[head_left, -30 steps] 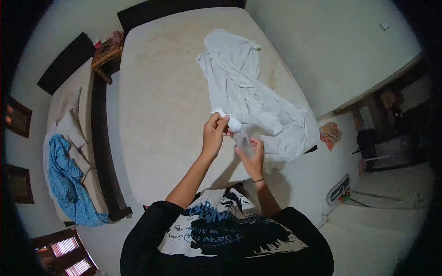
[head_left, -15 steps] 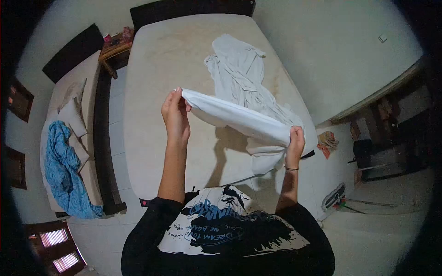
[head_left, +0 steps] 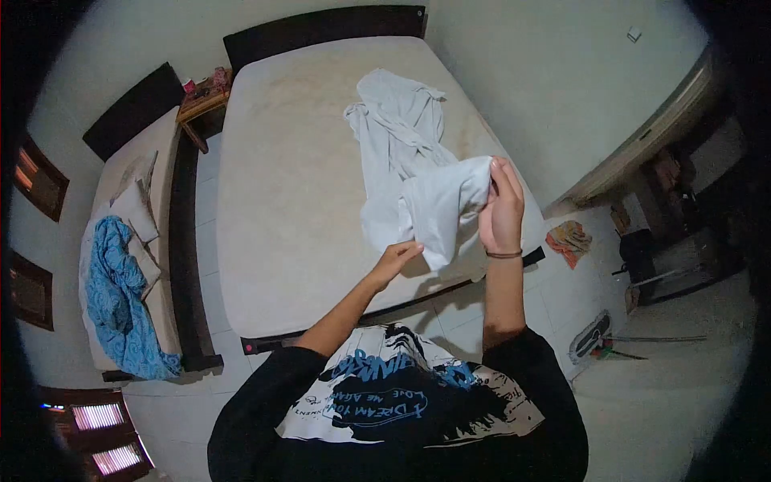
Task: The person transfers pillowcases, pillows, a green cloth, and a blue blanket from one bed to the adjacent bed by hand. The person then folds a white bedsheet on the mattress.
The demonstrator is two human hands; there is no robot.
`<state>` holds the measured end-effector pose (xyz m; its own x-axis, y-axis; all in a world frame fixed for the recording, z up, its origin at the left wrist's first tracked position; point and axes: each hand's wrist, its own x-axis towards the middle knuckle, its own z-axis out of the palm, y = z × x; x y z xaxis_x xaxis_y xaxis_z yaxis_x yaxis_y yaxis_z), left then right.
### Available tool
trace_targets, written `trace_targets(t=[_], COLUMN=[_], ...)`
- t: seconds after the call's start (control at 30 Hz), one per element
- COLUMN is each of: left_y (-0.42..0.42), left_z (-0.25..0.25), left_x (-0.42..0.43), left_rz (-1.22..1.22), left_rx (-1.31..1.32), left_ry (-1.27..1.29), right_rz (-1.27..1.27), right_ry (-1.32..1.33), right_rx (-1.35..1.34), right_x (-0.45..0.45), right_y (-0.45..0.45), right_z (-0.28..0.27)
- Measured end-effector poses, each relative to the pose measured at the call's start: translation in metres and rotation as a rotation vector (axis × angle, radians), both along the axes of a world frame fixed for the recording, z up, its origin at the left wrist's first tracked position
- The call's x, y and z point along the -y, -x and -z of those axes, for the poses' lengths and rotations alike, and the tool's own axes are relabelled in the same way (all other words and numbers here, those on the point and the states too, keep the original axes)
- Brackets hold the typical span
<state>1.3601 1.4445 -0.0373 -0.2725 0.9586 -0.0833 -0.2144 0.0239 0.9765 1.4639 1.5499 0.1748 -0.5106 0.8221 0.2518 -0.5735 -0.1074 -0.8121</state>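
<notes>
A crumpled white bed sheet [head_left: 401,132] trails across the large bare mattress [head_left: 281,193], from near its middle down to my hands. My right hand [head_left: 503,213] is raised, its fingers closed on the sheet's upper right corner. Lower and to the left, my left hand [head_left: 395,263] has its fingers pinched together at the sheet's near edge. Between the two hands the cloth hangs in loose folds above the foot of the mattress.
A smaller bed at the left carries a blue blanket [head_left: 120,297] and pillows [head_left: 136,210]. A wooden bedside table [head_left: 201,108] stands between the beds. On the floor at right lie an orange patterned cloth [head_left: 569,243] and a mop-like tool [head_left: 592,337].
My left hand has come down and right, towards my right hand, which has risen. The stretched edge between them is now slack and gathered. My view has shifted slightly.
</notes>
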Motion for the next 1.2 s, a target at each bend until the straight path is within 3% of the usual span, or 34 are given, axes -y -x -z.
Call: trace_targets(t=[0.1,0.27,0.33,0.4,0.53,0.57,0.73,0.8,0.87,0.9,1.03,1.13,1.2], left_y=[-0.02,-0.033,-0.03,-0.02,-0.001,0.001,0.002,-0.004,-0.01,-0.013,-0.006,0.017,0.048], left_z=[0.01,-0.08,-0.114,-0.144,-0.19,-0.201,-0.233,-0.237,-0.24,-0.243,-0.251,-0.258,-0.254], left_x=[0.005,0.045,0.053,0.061,0.07,0.071,0.073,0.07,0.073,0.075,0.092,0.109,0.119], left_rz=[-0.077,-0.322,-0.482,-0.503,-0.556,-0.564,-0.583,-0.561,-0.534,-0.517,-0.497,-0.516,-0.55], left_rx=[-0.017,0.15,0.261,0.254,0.262,0.256,0.315,0.32,0.328,0.304,0.277,0.246,0.192], left_ry=[-0.078,-0.073,-0.197,-0.266,-0.435,-0.441,-0.511,-0.504,-0.489,-0.485,-0.496,-0.512,-0.546], right_rz=[0.008,-0.024,0.058,0.03,0.203,0.197,0.625,0.567,0.536,0.741,0.701,0.661,0.4], right_ry=[-0.024,-0.065,-0.218,-0.297,-0.738,-0.743,-0.928,-0.936,-0.746,-0.916,-0.767,-0.675,-0.472], right_rx=[-0.018,-0.049,0.287,0.307,0.621,0.612,0.472,0.461,0.549,0.748,0.694,0.854,0.805], right_x=[-0.007,-0.036,-0.035,-0.036,0.016,0.029,0.083,0.087,0.087,0.078,0.024,0.005,0.002], right_y=[-0.006,-0.011,-0.011,-0.003,-0.017,-0.02,-0.027,-0.017,0.0,0.007,0.018,0.003,-0.006], right_z=[-0.001,0.013,0.017,0.045,0.074,0.078,0.098,0.107,0.108,0.118,0.18,0.198,0.196])
